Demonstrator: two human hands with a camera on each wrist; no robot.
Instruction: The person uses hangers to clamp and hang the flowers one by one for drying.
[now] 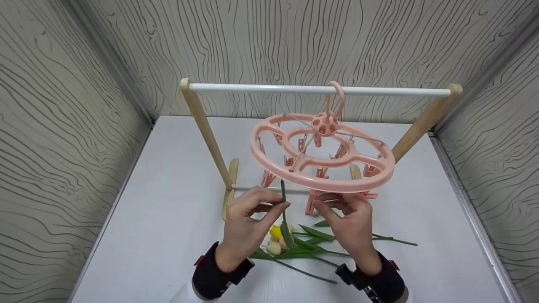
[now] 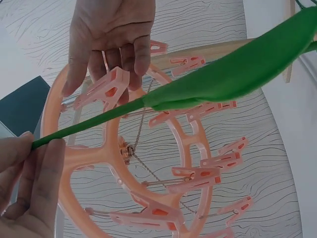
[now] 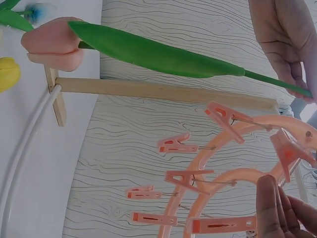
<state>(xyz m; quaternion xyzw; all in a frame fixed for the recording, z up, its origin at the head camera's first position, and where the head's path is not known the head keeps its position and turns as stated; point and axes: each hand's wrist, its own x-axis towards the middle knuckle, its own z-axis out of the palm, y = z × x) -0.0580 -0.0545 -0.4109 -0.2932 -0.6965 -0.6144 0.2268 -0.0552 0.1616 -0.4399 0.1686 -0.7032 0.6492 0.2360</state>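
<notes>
My left hand [image 1: 248,225] pinches the green stem [image 2: 94,121] of a pink artificial tulip [image 3: 54,43] near its end. The stem end points up and the bloom hangs down, with one long leaf [image 3: 158,55] along it. A round pink clip hanger [image 1: 324,184] hangs above both hands. My right hand [image 1: 351,221] is at the hanger's near edge, beside a pink clothes peg [image 1: 310,203]. Its fingers [image 3: 267,198] look fairly straight in the right wrist view; whether they touch the peg is hard to tell. The stem is apart from the peg.
The hanger's hook [image 1: 340,99] sits over the white bar [image 1: 261,88] of a wooden stand [image 1: 206,130]. Several other pegs dangle from the ring. More tulips lie on the white table [image 1: 168,202] below the hands, including a yellow bloom [image 1: 275,232]. Patterned walls [image 1: 252,42] surround the table.
</notes>
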